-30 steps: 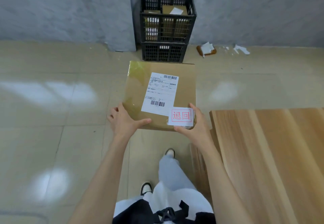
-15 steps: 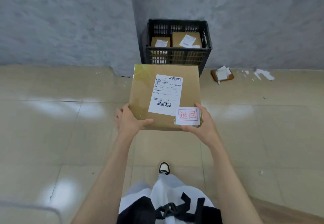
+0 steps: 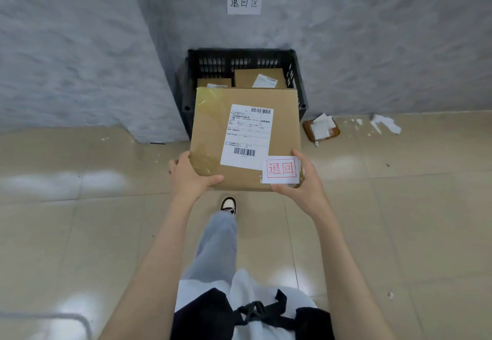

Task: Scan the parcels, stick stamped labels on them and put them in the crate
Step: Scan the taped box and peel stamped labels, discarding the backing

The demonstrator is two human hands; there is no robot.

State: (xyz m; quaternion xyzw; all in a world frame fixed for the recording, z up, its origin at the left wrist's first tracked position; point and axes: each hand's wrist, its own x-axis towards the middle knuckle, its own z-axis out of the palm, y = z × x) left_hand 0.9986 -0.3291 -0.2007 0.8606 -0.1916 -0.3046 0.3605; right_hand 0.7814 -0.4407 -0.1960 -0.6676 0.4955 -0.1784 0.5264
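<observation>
Two grips are holding one flat brown parcel (image 3: 213, 127) up in the air, in front of the person's body. The left grip (image 3: 190, 177) is holding the near left corner, with the thumb lying on top and the fingers hiding under the parcel. The right grip (image 3: 300, 188) is holding the near right corner the same way, and its thumb is sitting just under the stamped label (image 3: 281, 169). That white label is showing a red stamp and is sticking on the near right corner of the parcel. A bigger white shipping label (image 3: 247, 137) with bar codes is lying in the middle of the parcel, touching the stamped one.

The black crate (image 3: 239, 53) is standing on the floor (image 3: 80, 233) against the grey wall (image 3: 372, 47). The far edge of the parcel is hiding the crate's near side. Two other brown parcels (image 3: 247, 77) are lying inside the crate. A paper sign (image 3: 243, 3) is hanging on the wall above it. Beside the crate, on the right, a small brown packet (image 3: 322, 128) and some torn white paper (image 3: 386, 124) are lying on the floor. One shoe (image 3: 228, 205) is stepping forward under the parcel.
</observation>
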